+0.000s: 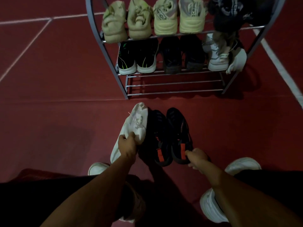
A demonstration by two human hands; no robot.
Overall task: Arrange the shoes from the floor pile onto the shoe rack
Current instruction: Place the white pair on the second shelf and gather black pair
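On the red floor in front of me lie a white shoe [136, 122] and a pair of black shoes with orange tabs, the left one [158, 136] and the right one [179, 135]. My left hand [128, 145] grips the white shoe near its opening. My right hand [196, 157] pinches the heel of the right black shoe. The metal shoe rack [173, 83] stands beyond them. Its upper tiers hold cream, black and white shoes; its lowest tier holds nothing.
More white shoes lie close to me on the floor, one at the left [96, 168], one at the right [242, 164] and one at the lower right [211, 205]. A white shoe [237, 63] hangs off the rack's right end. White lines cross the floor.
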